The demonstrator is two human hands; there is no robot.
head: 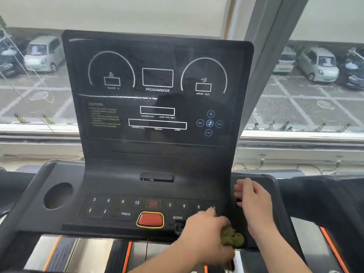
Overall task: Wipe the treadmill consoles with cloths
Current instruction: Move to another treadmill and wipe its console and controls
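A single head-worn wide-angle view looks forward and slightly down, close to the treadmill console (157,119), which fills the centre. The button panel (126,211) lies at the near edge; a window (315,85) onto a car park crosses the far side. Straight lines bow toward the edges.

A black plastic treadmill console (110,170) with a flat lower deck and an upright display panel. On the deck, near its right front edge, lies a crumpled olive-green cloth (232,238), with a hand (204,227) pressed on it. A second hand (253,201) rests on the deck's right side, just beside the first.
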